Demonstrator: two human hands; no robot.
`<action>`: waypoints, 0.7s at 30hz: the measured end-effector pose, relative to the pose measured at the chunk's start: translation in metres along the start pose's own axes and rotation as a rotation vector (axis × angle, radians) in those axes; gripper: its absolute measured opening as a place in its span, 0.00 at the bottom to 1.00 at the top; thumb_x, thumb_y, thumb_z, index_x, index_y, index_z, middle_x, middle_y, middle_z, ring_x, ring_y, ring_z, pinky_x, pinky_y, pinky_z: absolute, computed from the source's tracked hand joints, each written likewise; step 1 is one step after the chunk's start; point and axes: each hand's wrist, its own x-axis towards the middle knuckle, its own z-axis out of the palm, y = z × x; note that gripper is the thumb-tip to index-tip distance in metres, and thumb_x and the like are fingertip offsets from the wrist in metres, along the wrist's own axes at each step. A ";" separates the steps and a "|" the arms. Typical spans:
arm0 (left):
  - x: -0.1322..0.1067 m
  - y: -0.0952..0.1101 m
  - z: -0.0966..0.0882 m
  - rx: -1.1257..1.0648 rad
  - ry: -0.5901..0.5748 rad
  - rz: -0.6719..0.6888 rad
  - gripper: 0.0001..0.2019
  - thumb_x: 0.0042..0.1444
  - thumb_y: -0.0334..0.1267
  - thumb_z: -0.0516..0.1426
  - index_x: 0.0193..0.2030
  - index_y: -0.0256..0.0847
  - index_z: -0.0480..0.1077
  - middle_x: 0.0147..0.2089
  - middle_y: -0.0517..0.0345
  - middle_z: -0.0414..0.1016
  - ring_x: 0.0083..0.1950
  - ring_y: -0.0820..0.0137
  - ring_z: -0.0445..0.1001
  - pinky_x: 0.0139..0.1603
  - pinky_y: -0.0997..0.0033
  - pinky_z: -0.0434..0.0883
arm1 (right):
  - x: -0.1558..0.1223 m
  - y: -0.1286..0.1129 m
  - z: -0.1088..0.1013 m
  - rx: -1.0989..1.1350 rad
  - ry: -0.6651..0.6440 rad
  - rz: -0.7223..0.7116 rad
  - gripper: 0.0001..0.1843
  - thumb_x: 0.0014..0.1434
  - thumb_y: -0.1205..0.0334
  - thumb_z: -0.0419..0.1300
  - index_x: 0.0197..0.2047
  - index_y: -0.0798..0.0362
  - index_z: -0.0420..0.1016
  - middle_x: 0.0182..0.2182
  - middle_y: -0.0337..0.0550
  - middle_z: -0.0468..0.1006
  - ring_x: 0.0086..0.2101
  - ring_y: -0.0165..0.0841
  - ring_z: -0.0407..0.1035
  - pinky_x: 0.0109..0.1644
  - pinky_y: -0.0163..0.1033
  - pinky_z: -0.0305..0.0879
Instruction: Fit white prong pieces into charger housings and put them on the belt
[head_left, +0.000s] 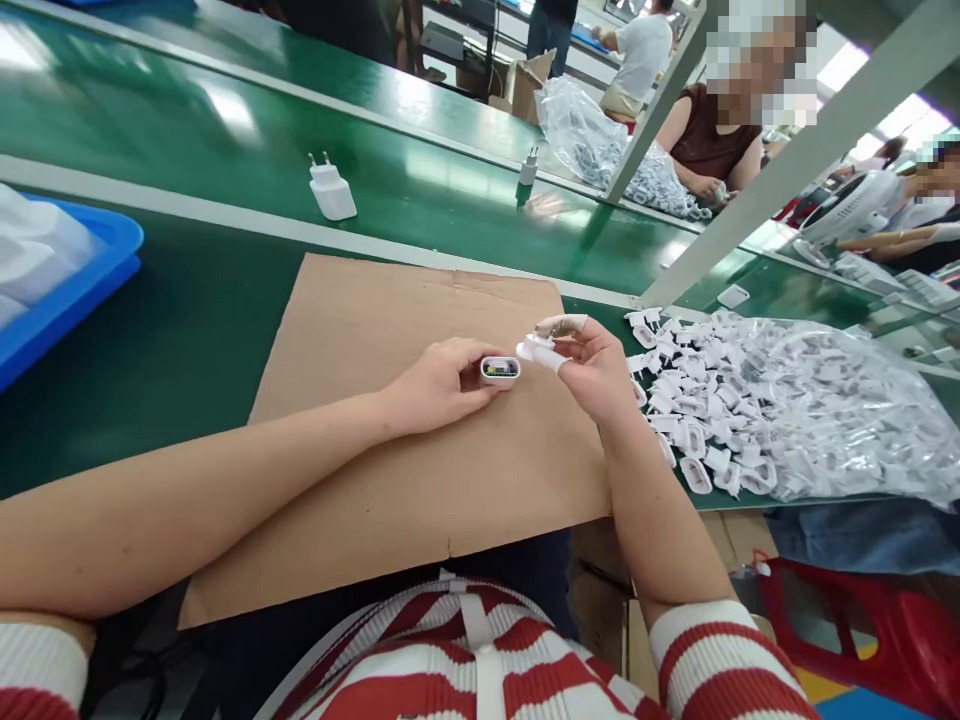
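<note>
Over the cardboard sheet (405,330), my left hand (439,385) is closed around a white charger housing (500,372). Its open end faces up and shows a circuit board inside. Just to the right, my right hand (589,365) pinches a small white plug cap (537,345) between thumb and forefinger, which wear white finger covers. A narrow gap lies between the cap and the housing. To the right of that hand a pile of white plug caps (694,400) spreads on the green table.
A blue tray (112,240) of white housings stands at left. A white charger (331,192) and a smaller one (529,168) are on the green conveyor. A clear plastic bag (847,400) of caps lies right, near a slanted metal post (772,160). A co-worker (720,140) sits across.
</note>
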 end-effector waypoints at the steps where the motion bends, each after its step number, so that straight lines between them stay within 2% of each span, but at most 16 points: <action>1: -0.001 -0.002 0.002 -0.032 0.011 -0.002 0.22 0.61 0.52 0.64 0.57 0.43 0.78 0.53 0.51 0.82 0.55 0.56 0.77 0.59 0.58 0.72 | -0.001 0.001 0.003 -0.049 -0.008 -0.034 0.28 0.48 0.54 0.79 0.52 0.47 0.81 0.43 0.41 0.84 0.44 0.37 0.81 0.57 0.48 0.79; 3: 0.000 -0.008 0.005 -0.076 0.031 0.006 0.21 0.60 0.54 0.66 0.54 0.42 0.80 0.49 0.51 0.81 0.52 0.57 0.76 0.54 0.60 0.73 | -0.004 0.004 0.008 -0.134 -0.039 -0.129 0.26 0.56 0.55 0.74 0.58 0.45 0.80 0.45 0.41 0.83 0.45 0.35 0.81 0.59 0.47 0.79; 7: 0.002 -0.015 0.006 -0.125 0.060 0.025 0.18 0.63 0.55 0.64 0.48 0.41 0.81 0.42 0.53 0.79 0.47 0.60 0.75 0.50 0.61 0.72 | -0.011 0.006 0.018 -0.342 -0.075 -0.371 0.12 0.64 0.61 0.67 0.51 0.45 0.84 0.47 0.44 0.82 0.47 0.35 0.79 0.57 0.45 0.80; 10: 0.002 -0.015 0.007 -0.152 0.063 0.033 0.17 0.62 0.53 0.65 0.45 0.42 0.81 0.43 0.53 0.80 0.49 0.59 0.75 0.50 0.61 0.72 | -0.013 0.004 0.022 -0.493 -0.117 -0.487 0.13 0.66 0.66 0.64 0.51 0.45 0.84 0.44 0.43 0.83 0.44 0.35 0.79 0.52 0.44 0.80; 16: 0.002 -0.014 0.007 -0.173 0.061 0.036 0.15 0.61 0.52 0.64 0.44 0.43 0.81 0.45 0.53 0.80 0.49 0.58 0.76 0.50 0.60 0.72 | -0.010 0.004 0.022 -0.674 -0.149 -0.591 0.20 0.63 0.73 0.59 0.53 0.46 0.83 0.44 0.44 0.83 0.43 0.36 0.79 0.47 0.42 0.78; 21: 0.004 -0.011 0.004 -0.153 0.043 0.046 0.14 0.62 0.51 0.63 0.41 0.42 0.81 0.43 0.54 0.79 0.46 0.59 0.75 0.48 0.61 0.71 | -0.009 0.004 0.023 -0.643 -0.147 -0.584 0.19 0.64 0.72 0.59 0.51 0.46 0.84 0.43 0.43 0.83 0.41 0.36 0.79 0.46 0.42 0.78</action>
